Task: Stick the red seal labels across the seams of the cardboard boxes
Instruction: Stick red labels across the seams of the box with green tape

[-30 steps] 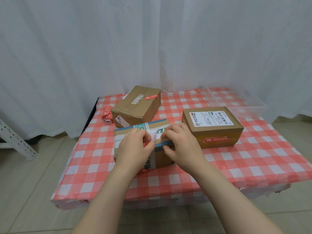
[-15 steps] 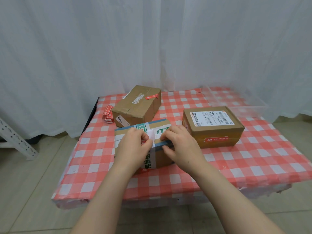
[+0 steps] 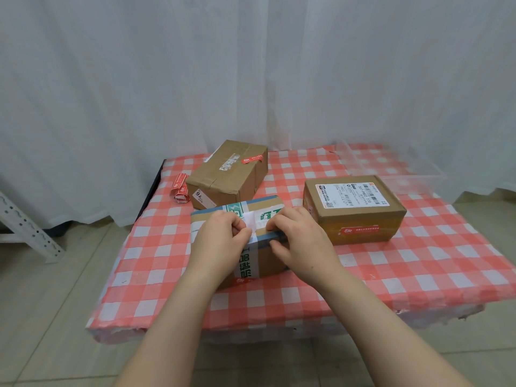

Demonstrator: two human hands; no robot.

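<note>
Both hands sit on the nearest brown cardboard box with green-printed white tape (image 3: pixel 259 216). Left hand (image 3: pixel 220 241) fingers curled, pinching something white at the top edge; right hand (image 3: pixel 301 241) fingers pressed flat just beside. Red label itself: can't tell.

Three cardboard boxes (image 3: pixel 229 177) (image 3: pixel 354 208) (image 3: pixel 268 255) are sitting here, two hands (image 3: pixel 220 241) (image 3: pixel 301 241) are working, one label roll (image 3: pixel 179 188) is lying aside.

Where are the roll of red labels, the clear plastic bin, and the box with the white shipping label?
roll of red labels (image 3: pixel 179 188), head view, middle of the strip.
clear plastic bin (image 3: pixel 418 175), head view, front rim.
box with the white shipping label (image 3: pixel 360 219), head view, front wall.
</note>
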